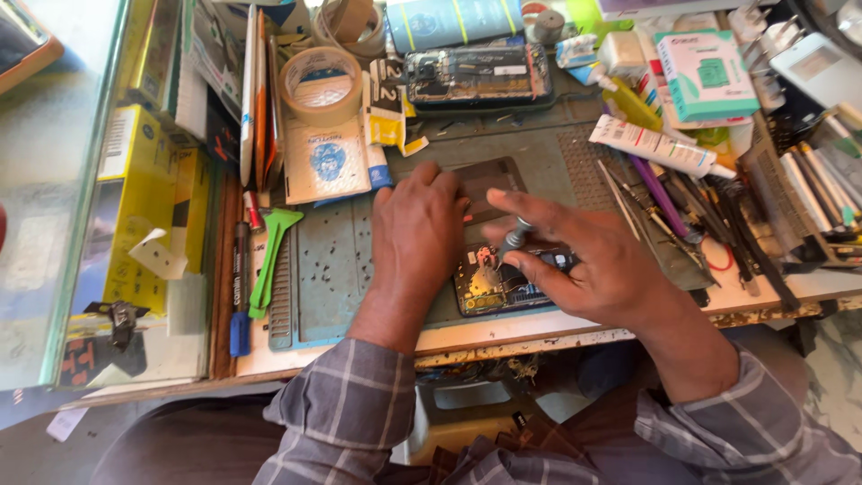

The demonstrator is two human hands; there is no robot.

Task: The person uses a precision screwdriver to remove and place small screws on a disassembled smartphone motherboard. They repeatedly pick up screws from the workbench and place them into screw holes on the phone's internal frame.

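Phone [507, 286]: opened, internals up, lying at the near edge of the grey mat [332, 260], partly under our hands. Our left hand [417, 229] lies flat across its upper end, fingers together and pressed down, covering most of the dark panel [489, 184] just behind. Our right hand [597, 260] pinches a small screwdriver [514, 238] between thumb and fingertips, tip down on the phone's top-left area; we can't tell which screw it sits on. The hands hide much of the phone.

Around, large to small: glass case [54, 180] far left with a yellow box [135, 198] against it. Second open phone [476, 76] at the back of the mat, well apart. Teal-and-white box [705, 72] back right. Tape roll [321, 85] back left, above a white sachet [328, 162]. White tube [655, 145] right of the mat, beside a dense pile of tools [718, 224] crowding our right hand's side. Green pry tool [272, 256] and a blue-capped pen [240, 287] left of the mat. Tiny screws [328, 278] scattered on the mat near our left wrist.
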